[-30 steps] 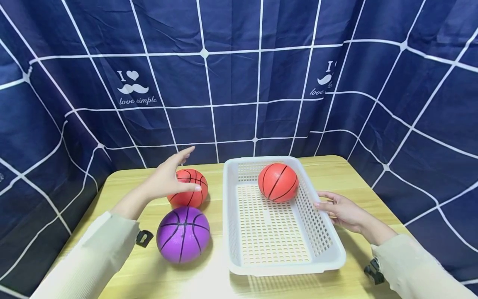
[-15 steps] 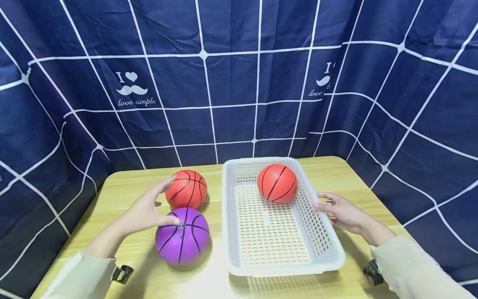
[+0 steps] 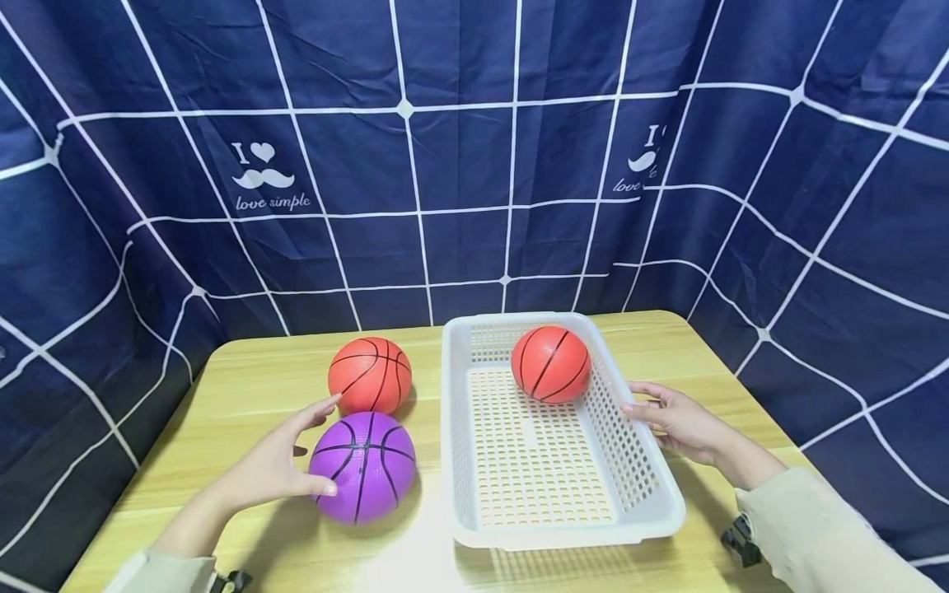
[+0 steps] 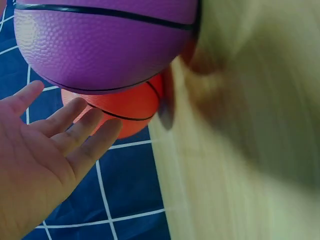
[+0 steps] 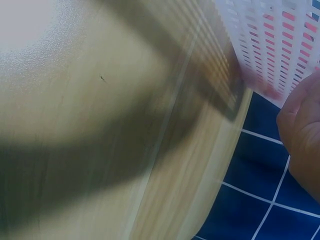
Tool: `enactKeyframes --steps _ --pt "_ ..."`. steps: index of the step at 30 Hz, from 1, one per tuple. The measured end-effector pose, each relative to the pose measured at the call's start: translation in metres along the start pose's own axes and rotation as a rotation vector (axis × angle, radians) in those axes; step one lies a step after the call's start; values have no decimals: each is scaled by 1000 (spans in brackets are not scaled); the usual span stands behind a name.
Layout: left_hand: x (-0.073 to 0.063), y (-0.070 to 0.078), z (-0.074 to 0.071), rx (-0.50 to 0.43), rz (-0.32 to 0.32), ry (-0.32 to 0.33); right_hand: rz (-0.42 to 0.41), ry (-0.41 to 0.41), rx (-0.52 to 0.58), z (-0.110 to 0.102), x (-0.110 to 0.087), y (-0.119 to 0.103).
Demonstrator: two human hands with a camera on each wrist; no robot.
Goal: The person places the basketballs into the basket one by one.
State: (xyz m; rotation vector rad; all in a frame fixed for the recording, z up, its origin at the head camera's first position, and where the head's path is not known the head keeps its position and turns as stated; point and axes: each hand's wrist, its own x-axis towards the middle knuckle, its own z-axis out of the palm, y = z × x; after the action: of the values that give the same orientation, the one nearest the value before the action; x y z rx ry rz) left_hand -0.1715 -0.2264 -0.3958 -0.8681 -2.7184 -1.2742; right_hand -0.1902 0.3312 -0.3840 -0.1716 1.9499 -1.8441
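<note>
Behind everything, a navy gridded curtain [image 3: 460,181] is draped; below, wood-grain table [image 3: 267,371]. White perforated basket [image 3: 673,511] held at its rim by the right hand [image 3: 685,424]; purple basketball [image 3: 371,465], clearly pebbled only in the left-wrist view, flanked by the wide-spread left hand [image 3: 270,461]; one red basketball [image 3: 551,364] nested in the basket, another red ball [image 3: 374,371] behind the purple.

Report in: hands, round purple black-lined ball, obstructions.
Left hand open beside purple ball, contact unclear. Right hand on right rim of white perforated plastic basket. Purple ball outside basket, on wooden table. Round red black-lined ball close behind, basket side unblocked.
</note>
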Motion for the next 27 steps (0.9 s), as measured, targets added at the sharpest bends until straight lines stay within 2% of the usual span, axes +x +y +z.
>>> enactKeyframes --steps 5,13,18,27 --pt "-5 -6 6 -87 14 -42 2 0 -3 -1 -1 0" --pt "-6 -10 12 -233 -14 -56 0 4 -5 -1 -1 1" --pt "-5 -10 13 -252 -31 -47 -4 -4 -3 -1 -1 1" --pt "-5 -10 6 -243 4 -45 0 5 -18 1 -1 0"
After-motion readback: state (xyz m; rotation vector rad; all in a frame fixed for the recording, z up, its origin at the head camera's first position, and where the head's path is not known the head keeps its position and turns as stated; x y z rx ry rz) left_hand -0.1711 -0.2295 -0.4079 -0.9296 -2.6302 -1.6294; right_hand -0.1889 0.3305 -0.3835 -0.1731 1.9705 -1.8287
